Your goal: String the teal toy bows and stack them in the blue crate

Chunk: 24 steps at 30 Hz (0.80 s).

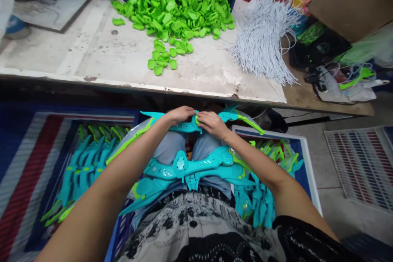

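Note:
A turquoise toy bow (184,127) with lime-green limb tips spans my knees, just below the table edge. My left hand (181,115) is closed around its middle, left of the grip. My right hand (212,124) has its fingers pressed together at the bow's centre, over a small green piece (197,119) largely hidden by the fingertips. More turquoise bows (202,166) lie across my lap, close to my waist.
On the table (101,55), green plastic pieces (181,4) spill from a blue bin. White strings (264,41) lie to their right. Stacked bows (84,159) sit at my left; others (260,200) fill a white-rimmed tray (308,159) at right. A slatted rack (359,163) stands beyond.

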{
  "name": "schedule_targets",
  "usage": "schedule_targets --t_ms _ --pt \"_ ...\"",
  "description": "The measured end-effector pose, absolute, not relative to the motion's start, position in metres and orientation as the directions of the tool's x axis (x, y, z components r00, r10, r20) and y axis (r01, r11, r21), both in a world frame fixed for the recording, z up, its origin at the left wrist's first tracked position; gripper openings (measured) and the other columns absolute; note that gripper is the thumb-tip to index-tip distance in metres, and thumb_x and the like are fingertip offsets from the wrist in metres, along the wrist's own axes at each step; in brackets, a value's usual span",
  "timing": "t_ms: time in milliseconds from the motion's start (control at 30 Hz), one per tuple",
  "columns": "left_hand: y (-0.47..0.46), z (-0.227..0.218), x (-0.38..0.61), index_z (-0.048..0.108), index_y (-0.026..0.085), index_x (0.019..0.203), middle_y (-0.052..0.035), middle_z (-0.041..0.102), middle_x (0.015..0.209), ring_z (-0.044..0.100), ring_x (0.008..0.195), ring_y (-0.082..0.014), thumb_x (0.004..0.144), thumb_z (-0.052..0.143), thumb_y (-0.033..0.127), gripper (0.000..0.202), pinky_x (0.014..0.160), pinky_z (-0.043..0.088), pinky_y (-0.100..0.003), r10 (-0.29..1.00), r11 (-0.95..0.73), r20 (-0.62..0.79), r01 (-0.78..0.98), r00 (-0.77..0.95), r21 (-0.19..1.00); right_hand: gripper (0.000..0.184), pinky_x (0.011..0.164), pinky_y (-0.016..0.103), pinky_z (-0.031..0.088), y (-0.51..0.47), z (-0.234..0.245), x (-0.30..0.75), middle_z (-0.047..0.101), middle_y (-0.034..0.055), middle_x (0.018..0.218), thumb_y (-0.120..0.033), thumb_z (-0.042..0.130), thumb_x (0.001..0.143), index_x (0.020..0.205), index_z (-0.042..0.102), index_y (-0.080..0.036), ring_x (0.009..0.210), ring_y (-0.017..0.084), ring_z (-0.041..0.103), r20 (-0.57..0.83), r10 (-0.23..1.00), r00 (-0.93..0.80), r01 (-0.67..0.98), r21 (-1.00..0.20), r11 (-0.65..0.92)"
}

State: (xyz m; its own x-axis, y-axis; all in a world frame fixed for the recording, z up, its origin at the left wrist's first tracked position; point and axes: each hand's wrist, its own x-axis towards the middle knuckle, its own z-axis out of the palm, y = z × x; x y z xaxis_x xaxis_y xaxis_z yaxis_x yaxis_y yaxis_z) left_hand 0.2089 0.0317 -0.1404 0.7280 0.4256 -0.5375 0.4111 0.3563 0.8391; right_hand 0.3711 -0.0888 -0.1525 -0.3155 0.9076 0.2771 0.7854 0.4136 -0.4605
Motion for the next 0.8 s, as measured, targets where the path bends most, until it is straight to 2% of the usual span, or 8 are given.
schedule_targets --t_ms 100,233,333,433,533,633,733,800 --pt "0.031 -0.141 0.208 0.063 0.012 0.085 0.0024 0.052 0.062 0.042 0.056 -0.0092 0.074 0.064 0.037 0.027 0.051 0.031 -0.022 0.448 0.232 -0.508 0.453 0.736 0.861 0.027 0.097 0.040 0.045 -0.090 -0.151 0.367 0.066 0.0117 0.118 -0.033 0.055 0.090 0.112 0.062 -0.020 0.117 0.023 0.058 0.211 0.954 -0.213 0.770 -0.565 0.297" --pt "0.026 -0.138 0.211 0.058 0.012 0.105 0.0022 0.053 0.068 0.046 0.059 -0.0094 0.071 0.067 0.030 0.040 0.051 0.034 -0.020 0.513 0.190 -0.499 0.474 0.699 0.860 0.064 0.096 0.041 0.047 -0.085 -0.147 0.364 0.060 0.0120 0.126 -0.035 0.073 0.073 0.131 0.048 -0.021 0.115 0.025 0.058 -0.003 0.998 0.070 0.717 -0.695 -0.053" --pt "0.023 -0.137 0.214 0.057 0.012 0.105 0.0020 0.053 0.068 0.047 0.059 -0.0095 0.069 0.068 0.025 0.040 0.052 0.036 -0.021 0.536 0.221 -0.539 0.508 0.651 0.833 0.071 0.092 0.039 0.049 -0.073 -0.143 0.365 0.066 0.0112 0.116 -0.034 0.077 0.067 0.130 0.050 -0.018 0.109 0.025 0.062 -0.223 0.972 0.073 0.685 -0.697 -0.212" --pt "0.024 -0.138 0.215 0.058 0.012 0.103 0.0029 0.051 0.065 0.047 0.057 -0.0093 0.068 0.069 0.025 0.038 0.051 0.036 -0.021 0.555 0.200 -0.528 0.513 0.643 0.835 0.071 0.087 0.036 0.050 -0.065 -0.140 0.365 0.069 0.0080 0.108 -0.034 0.079 0.065 0.128 0.051 -0.019 0.102 0.023 0.065 -0.300 0.952 0.068 0.706 -0.659 -0.258" --pt "0.024 -0.138 0.214 0.057 0.011 0.108 -0.0008 0.058 0.074 0.053 0.065 -0.0124 0.073 0.065 0.028 0.040 0.058 0.042 -0.022 0.572 0.088 -0.467 0.516 0.674 0.852 0.070 0.087 0.036 0.049 -0.068 -0.138 0.364 0.068 0.0078 0.112 -0.038 0.077 0.068 0.130 0.051 -0.020 0.103 0.023 0.064 -0.263 0.963 0.064 0.751 -0.622 -0.220" --pt "0.011 -0.133 0.209 0.055 0.014 0.117 -0.0068 0.064 0.095 0.060 0.087 -0.0189 0.079 0.060 0.029 0.042 0.077 0.048 -0.029 0.677 -0.203 -0.296 0.558 0.674 0.805 0.052 0.088 0.036 0.047 -0.070 -0.126 0.365 0.067 0.0105 0.114 -0.038 0.071 0.074 0.121 0.059 -0.018 0.105 0.025 0.062 -0.183 0.983 -0.025 0.825 -0.559 -0.083" --pt "-0.018 -0.129 0.202 0.056 0.017 0.117 -0.0124 0.059 0.118 0.053 0.111 -0.0250 0.088 0.048 0.030 0.032 0.095 0.043 -0.036 0.714 -0.545 -0.057 0.605 0.698 0.581 0.021 0.083 0.031 0.047 -0.050 -0.101 0.364 0.071 0.0075 0.099 -0.029 0.054 0.087 0.098 0.069 -0.018 0.093 0.021 0.064 -0.008 0.999 -0.033 0.861 -0.508 0.025" --pt "-0.038 -0.130 0.198 0.053 0.014 0.124 -0.0176 0.048 0.135 0.045 0.123 -0.0307 0.087 0.051 0.035 0.042 0.101 0.038 -0.041 0.648 -0.692 0.015 0.580 0.761 0.430 0.026 0.083 0.031 0.046 -0.021 -0.084 0.359 0.070 0.0070 0.095 -0.024 0.043 0.092 0.094 0.069 -0.019 0.090 0.020 0.062 0.163 0.986 0.025 0.878 -0.475 0.056"
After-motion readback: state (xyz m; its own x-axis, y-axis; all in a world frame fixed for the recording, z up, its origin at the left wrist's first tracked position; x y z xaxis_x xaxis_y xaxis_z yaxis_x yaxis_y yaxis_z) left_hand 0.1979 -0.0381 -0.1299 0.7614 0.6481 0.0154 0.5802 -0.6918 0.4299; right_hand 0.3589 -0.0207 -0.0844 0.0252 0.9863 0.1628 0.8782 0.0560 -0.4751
